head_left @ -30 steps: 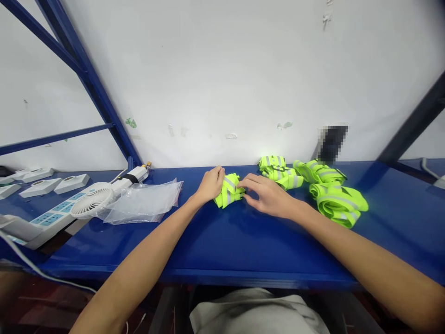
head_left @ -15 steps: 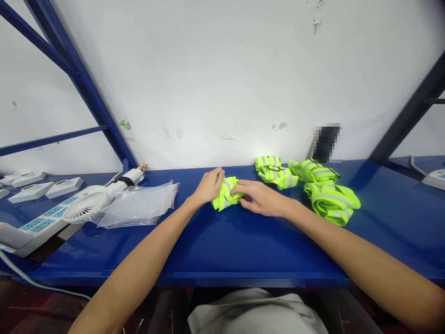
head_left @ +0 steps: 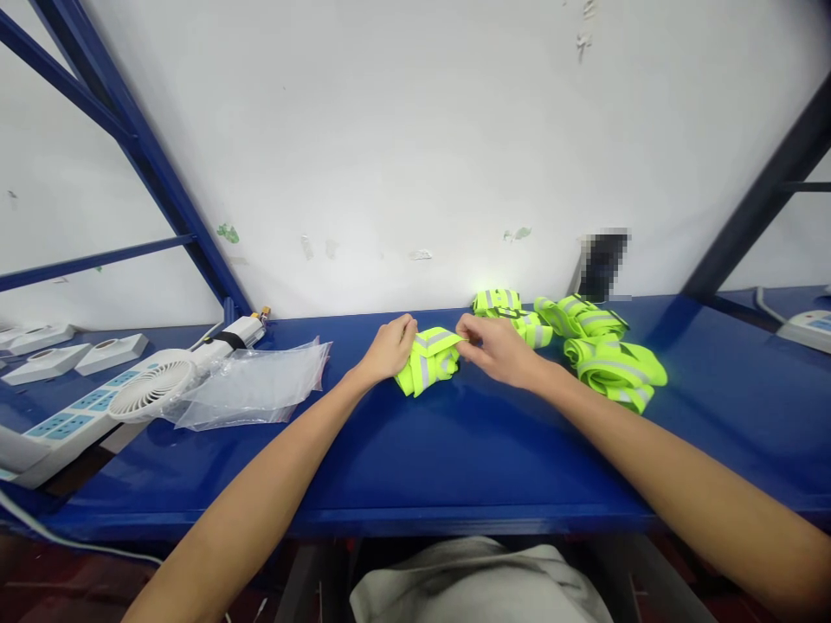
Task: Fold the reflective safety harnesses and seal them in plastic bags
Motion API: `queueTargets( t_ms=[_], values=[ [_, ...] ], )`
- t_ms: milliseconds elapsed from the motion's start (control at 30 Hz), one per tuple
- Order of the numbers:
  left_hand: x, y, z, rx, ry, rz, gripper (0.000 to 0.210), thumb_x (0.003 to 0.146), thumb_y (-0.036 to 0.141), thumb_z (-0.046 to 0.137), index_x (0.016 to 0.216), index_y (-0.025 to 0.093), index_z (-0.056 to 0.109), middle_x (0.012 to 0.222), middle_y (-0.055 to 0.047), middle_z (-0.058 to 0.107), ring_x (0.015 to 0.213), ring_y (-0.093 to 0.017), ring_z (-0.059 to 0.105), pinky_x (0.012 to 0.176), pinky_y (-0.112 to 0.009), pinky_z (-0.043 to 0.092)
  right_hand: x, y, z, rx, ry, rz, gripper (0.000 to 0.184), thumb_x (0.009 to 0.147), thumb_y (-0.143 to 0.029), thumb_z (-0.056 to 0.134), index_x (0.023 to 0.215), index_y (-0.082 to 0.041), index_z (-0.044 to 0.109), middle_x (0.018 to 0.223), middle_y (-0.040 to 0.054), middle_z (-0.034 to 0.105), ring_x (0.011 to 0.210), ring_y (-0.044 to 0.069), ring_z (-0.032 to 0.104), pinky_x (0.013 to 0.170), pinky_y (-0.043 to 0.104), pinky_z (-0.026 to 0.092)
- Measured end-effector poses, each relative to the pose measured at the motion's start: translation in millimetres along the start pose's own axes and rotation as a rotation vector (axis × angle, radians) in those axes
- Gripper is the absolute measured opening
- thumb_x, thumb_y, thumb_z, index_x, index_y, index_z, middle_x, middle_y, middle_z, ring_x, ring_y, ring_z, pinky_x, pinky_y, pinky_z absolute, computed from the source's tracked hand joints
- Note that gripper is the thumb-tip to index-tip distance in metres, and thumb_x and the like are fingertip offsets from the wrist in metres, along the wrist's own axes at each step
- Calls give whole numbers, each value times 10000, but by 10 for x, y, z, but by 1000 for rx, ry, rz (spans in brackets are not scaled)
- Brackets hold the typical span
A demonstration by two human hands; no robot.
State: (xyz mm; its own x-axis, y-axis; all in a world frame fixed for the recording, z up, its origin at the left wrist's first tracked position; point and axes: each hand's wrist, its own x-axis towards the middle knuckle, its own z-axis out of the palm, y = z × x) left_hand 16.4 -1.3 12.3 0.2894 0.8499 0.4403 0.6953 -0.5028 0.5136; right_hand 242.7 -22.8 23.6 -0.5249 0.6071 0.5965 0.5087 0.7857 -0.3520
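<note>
A bundle of neon-yellow reflective strap [head_left: 425,368] with silver stripes lies folded on the blue table, in the middle of the head view. My left hand [head_left: 390,348] is closed on the bundle's left side, its thumb upward. Between the fingertips of my right hand [head_left: 497,346] is a strap end, pulled out to the right of the bundle. Behind and right of that hand sit several similar rolled straps: one roll [head_left: 512,316] near the wall, another [head_left: 581,318] beside it, and a looser one [head_left: 616,370] nearer me.
Clear plastic bags [head_left: 256,385] lie on the blue table [head_left: 467,467] to the left, beside a white fan [head_left: 152,385] and a power strip [head_left: 71,415]. White boxes [head_left: 110,353] stand farther left. A dark pixelated object [head_left: 603,266] leans on the wall. Blue frame posts [head_left: 162,173] rise at the side.
My right hand has moved right and slightly up, drawing a strap end out from the bundle. My left hand stays on the bundle. The view has shifted slightly.
</note>
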Motion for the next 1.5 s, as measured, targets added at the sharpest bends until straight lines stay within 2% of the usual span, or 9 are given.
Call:
queueTargets(
  t_ms=[233,433,567,833,967,1133,1233,1367,1500],
  values=[
    [14,-14,37,-1,23,-65,327,988,340,305,710,204,412,643,17,474,610,-141,449,602,-285,290,-11,53,86,-183,157,-117,226,863,-152,458,688,-229,339,649,-16,429,557,133,357,564,282,267],
    [1,-34,10,-13,-10,-35,338,989,353,306,718,197,436,653,16,495,627,-140,473,611,-279,312,-21,-63,139,300,16,105,193,836,-161,544,1022,-208,558,821,4,622,642,139,534,626,274,430],
    [-1,-37,0,-23,-16,-7,339,988,362,305,733,193,450,669,13,506,634,-141,477,620,-281,314,-27,-91,149,360,31,169,164,842,-201,590,1002,-203,628,939,37,666,624,129,542,601,284,460],
    [0,-45,7,-6,-20,1,333,987,369,296,745,197,447,683,8,510,651,-150,490,634,-288,318,-46,-154,107,172,7,-176,196,963,-233,464,1052,-215,638,1104,95,631,946,208,606,814,351,474],
    [-1,-18,11,3,-13,14,322,987,358,300,755,197,456,692,5,521,654,-152,496,632,-289,317,16,-210,33,216,-61,54,215,929,-235,438,735,-197,524,748,15,523,689,164,483,676,322,387],
    [-20,78,41,19,-17,62,310,991,347,306,761,201,453,676,8,514,630,-150,491,620,-290,308,71,-219,66,718,-158,398,198,841,-311,475,680,-205,431,693,-22,400,629,137,418,590,285,377],
    [-37,106,49,14,-6,68,314,997,347,308,753,203,445,665,12,501,620,-148,482,616,-289,306,52,-234,88,694,-123,353,175,756,-304,631,882,-193,580,902,16,509,779,159,509,688,299,457],
    [-52,90,41,2,10,75,314,1005,346,308,765,204,454,662,19,498,619,-144,484,619,-284,313,23,-258,95,570,31,346,522,700,-246,719,1195,-228,555,1094,50,514,737,129,531,682,314,494],
    [-57,78,37,2,32,70,315,1008,345,312,756,206,441,666,19,511,612,-139,489,617,-279,320,37,-271,124,696,96,423,420,666,-311,789,1029,-202,610,894,14,580,677,135,591,656,317,523]
  ],
)
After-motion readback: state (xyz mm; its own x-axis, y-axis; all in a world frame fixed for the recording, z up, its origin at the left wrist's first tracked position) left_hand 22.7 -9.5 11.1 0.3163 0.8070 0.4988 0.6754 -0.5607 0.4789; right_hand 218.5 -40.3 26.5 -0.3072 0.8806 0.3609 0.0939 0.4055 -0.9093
